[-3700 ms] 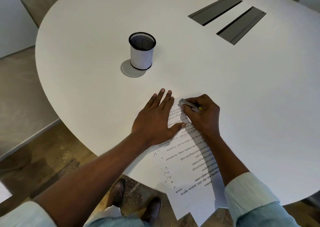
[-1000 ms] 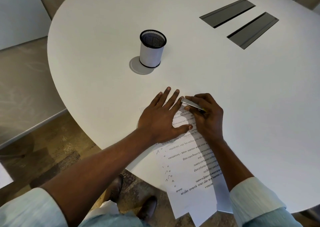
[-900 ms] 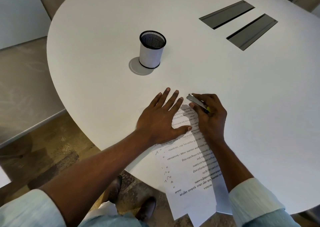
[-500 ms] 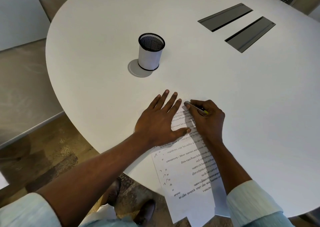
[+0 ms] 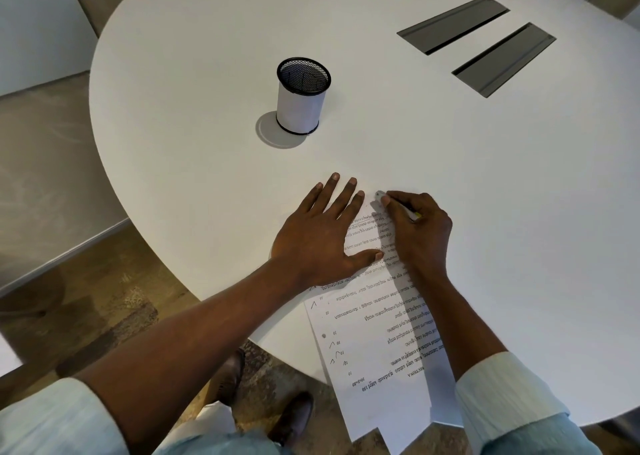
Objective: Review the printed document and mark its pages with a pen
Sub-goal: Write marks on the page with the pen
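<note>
A mesh-topped pen cup [image 5: 302,98] stands at ten o'clock on the smooth white rounded bench [image 5: 450,177], contents unclear, while the left hand [image 5: 320,239] lies spread flat on the printed document [image 5: 377,333] at six o'clock overhanging the edge, right hand [image 5: 419,231] pinching a pen [image 5: 381,195].

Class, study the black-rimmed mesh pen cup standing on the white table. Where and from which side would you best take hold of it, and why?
Grip the black-rimmed mesh pen cup around the middle of its cylindrical wall, probably coming from the near side, where the left hand is closest. It stands upright and alone on the white table, so nothing blocks a wrap-around grasp.
</note>
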The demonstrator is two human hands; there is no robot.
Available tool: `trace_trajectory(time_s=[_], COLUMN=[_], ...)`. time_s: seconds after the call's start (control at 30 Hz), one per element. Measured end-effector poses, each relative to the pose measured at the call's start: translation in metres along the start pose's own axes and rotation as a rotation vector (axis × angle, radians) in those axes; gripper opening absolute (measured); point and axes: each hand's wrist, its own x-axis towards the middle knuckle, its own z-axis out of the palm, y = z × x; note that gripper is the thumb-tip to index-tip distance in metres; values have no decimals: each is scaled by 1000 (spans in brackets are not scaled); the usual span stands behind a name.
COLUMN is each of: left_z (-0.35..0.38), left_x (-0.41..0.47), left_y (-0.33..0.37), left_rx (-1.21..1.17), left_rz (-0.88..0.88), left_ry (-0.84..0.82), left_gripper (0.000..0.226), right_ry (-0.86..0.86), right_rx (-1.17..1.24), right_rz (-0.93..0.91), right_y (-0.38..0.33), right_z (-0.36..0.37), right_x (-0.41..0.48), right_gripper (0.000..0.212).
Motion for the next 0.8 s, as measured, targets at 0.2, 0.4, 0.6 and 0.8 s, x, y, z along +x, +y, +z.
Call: trace_trajectory(time_s=[0.2, 0.4, 0.6, 0.8], left_z=[1, -1, -4, -5], left_x=[1, -1, -3, -3], left_y=[-1, 1, 2, 2], left_rx=[-7, -26, -32, -27], left_rz=[-3, -19, -36, -30], left_ry=[1, 27, 54, 66], left_gripper=[108, 115, 123, 117], right_ry=[-2, 92, 224, 205], right_rx=[44, 258, 447, 395], right_rz=[41, 171, 185, 145], right_y=[-1, 0, -2, -2], right_z=[-2, -5, -19, -53], right_x=[-1, -2, -8, -51], right_gripper=[22, 28, 28, 19])
